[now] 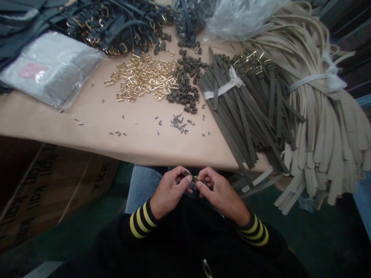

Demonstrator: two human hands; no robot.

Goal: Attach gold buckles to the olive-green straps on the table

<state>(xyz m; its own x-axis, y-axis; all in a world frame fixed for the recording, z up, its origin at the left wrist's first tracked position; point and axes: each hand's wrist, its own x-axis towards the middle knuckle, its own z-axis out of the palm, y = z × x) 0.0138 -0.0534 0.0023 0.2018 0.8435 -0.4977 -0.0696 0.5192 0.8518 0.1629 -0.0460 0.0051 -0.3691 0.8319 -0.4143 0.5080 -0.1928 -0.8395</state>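
My left hand [171,189] and my right hand [217,189] meet over my lap, just off the table's front edge. Between their fingertips is a gold buckle [195,179] with a dark olive strap. The left fingers pinch the strap's end beside the buckle; the right thumb and fingers close on the buckle's other side. Past the edge, a heap of gold buckles [145,77] lies on the table [139,143]. Dark olive loops [188,85] are piled to its right, and small dark pieces [178,122] are scattered nearer me.
Bundled olive straps [234,112] and long beige straps [324,116] hang over the table's right side. A plastic-wrapped packet [52,69] lies left, dark straps with buckles [116,27] behind it. Clear plastic bags [240,19] sit at the back. Cardboard boxes [72,189] stand below left.
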